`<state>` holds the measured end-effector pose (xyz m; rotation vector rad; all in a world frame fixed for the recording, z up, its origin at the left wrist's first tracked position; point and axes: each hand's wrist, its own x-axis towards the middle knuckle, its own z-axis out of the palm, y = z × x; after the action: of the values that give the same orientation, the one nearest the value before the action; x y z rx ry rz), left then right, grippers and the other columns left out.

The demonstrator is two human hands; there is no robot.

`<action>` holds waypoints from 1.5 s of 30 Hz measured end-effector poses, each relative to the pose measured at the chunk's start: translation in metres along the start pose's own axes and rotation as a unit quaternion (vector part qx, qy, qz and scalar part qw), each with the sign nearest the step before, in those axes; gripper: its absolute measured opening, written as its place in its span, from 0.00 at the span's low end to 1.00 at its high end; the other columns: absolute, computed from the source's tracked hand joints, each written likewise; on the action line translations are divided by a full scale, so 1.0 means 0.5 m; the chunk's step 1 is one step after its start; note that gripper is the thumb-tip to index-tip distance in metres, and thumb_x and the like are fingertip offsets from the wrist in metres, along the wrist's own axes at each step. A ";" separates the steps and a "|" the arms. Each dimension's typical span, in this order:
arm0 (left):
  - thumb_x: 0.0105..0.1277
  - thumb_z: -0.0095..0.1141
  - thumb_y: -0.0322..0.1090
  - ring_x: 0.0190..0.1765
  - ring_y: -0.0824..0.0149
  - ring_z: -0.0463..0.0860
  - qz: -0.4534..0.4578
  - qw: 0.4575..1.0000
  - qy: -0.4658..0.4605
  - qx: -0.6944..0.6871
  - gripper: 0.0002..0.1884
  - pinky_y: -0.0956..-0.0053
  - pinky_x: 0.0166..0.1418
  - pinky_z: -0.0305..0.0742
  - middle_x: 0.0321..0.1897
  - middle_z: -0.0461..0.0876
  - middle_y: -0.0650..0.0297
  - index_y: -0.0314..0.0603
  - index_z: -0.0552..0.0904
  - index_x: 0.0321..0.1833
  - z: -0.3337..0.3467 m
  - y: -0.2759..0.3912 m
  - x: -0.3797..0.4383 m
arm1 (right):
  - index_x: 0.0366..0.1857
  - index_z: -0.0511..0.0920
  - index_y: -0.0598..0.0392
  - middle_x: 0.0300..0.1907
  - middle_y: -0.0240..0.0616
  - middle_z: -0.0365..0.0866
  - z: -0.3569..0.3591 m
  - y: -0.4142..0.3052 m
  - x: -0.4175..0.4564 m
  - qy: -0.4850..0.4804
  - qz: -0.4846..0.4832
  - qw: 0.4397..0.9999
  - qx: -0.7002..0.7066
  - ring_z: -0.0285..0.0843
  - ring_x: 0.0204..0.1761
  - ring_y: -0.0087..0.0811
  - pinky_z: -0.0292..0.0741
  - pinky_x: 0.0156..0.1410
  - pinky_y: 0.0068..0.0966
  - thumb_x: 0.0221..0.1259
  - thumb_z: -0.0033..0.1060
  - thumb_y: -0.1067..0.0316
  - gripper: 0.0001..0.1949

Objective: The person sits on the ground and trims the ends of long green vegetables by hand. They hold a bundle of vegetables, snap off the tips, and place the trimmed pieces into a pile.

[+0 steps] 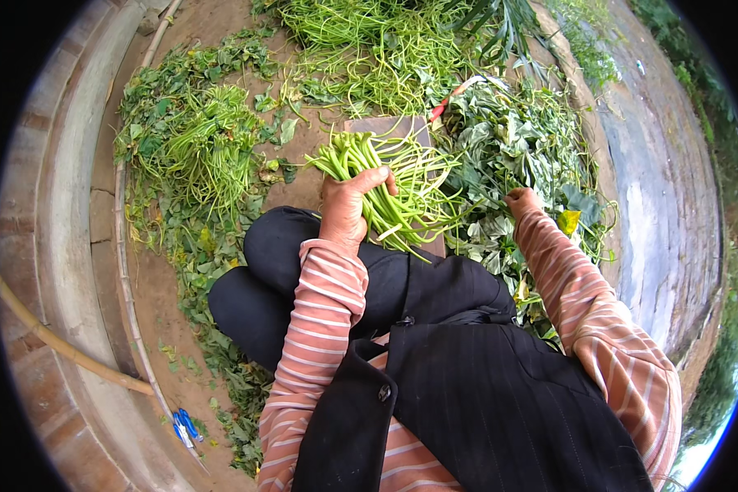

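Note:
My left hand (pixel 346 206) is closed around a thick bundle of long green leaf stalks (pixel 400 212). Their thicker ends point up and to the left, and the thin ends fan out to the right over a wooden board (pixel 378 125) by my knees. My right hand (pixel 523 202) reaches into a heap of leafy vines (pixel 523 132) on the right. Its fingers are bent together at the leaves; whether a stem is pinched in them is hidden. A sickle with a red handle (pixel 439 111) lies beyond the board, its blade partly among the leaves.
A pile of stripped stalks (pixel 212 147) lies on leaves at the left. More tangled green stalks (pixel 375 49) spread across the ground ahead. Bamboo poles (pixel 123 246) edge the left side, with blue-handled scissors or pliers (pixel 186 427) beside them. A concrete kerb (pixel 74 215) runs further left.

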<state>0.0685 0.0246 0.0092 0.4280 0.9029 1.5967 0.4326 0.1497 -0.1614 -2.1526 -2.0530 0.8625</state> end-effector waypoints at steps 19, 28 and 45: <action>0.51 0.56 0.21 0.22 0.66 0.78 0.010 1.000 -0.009 -0.004 0.10 0.75 0.28 0.74 0.23 0.77 0.62 0.35 0.74 0.36 0.000 0.004 -0.006 | 0.35 0.80 0.59 0.25 0.31 0.79 -0.115 -0.052 -0.001 -0.156 -0.006 0.925 0.345 0.73 0.24 0.20 0.71 0.30 0.18 0.54 0.64 0.68 0.08; 0.51 0.57 0.20 0.23 0.66 0.78 0.011 1.000 -0.009 -0.007 0.11 0.74 0.28 0.74 0.24 0.77 0.62 0.35 0.74 0.37 0.001 0.001 -0.002 | 0.32 0.79 0.58 0.24 0.31 0.79 -0.121 -0.039 0.012 -0.151 -0.005 0.925 0.348 0.74 0.22 0.21 0.73 0.29 0.19 0.55 0.62 0.68 0.06; 0.51 0.56 0.20 0.23 0.66 0.79 0.001 1.000 -0.014 -0.004 0.10 0.75 0.28 0.75 0.24 0.78 0.61 0.34 0.74 0.37 0.000 0.001 -0.002 | 0.32 0.75 0.51 0.26 0.30 0.79 -0.136 -0.049 0.011 -0.095 -0.024 0.905 0.413 0.79 0.25 0.24 0.72 0.27 0.19 0.52 0.61 0.72 0.05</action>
<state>0.0685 0.0236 0.0099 0.4441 0.8747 1.5921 0.4385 0.1808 -0.0962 -1.5719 -1.3712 1.6084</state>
